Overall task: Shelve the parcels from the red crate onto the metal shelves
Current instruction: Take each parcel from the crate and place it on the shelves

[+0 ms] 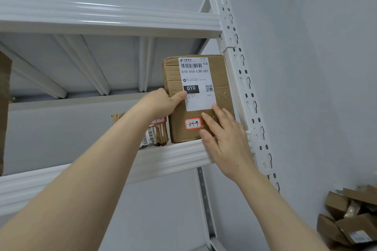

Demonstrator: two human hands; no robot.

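Here we are in the placing step: a tall cardboard parcel (199,98) stands upright on the metal shelf (173,155), right of centre in the frame, its right side close against the perforated white upright (242,79). Our left hand (161,104) wraps the parcel's left edge, thumb pressed on the white shipping label (196,83), so it is gripping the box. Our right hand (226,138) lies flat and open against the lower front face, fingers spread beside the small red-bordered sticker (193,123), holding nothing. Both forearms reach up and forward from the bottom of the frame. A smaller parcel (156,134) sits just to the left, partly hidden by the left wrist.

The box looks seated, so we judge the next move is a short push to square it, then letting go. More parcels (350,216) lie heaped at lower right; the red crate itself is not in view.
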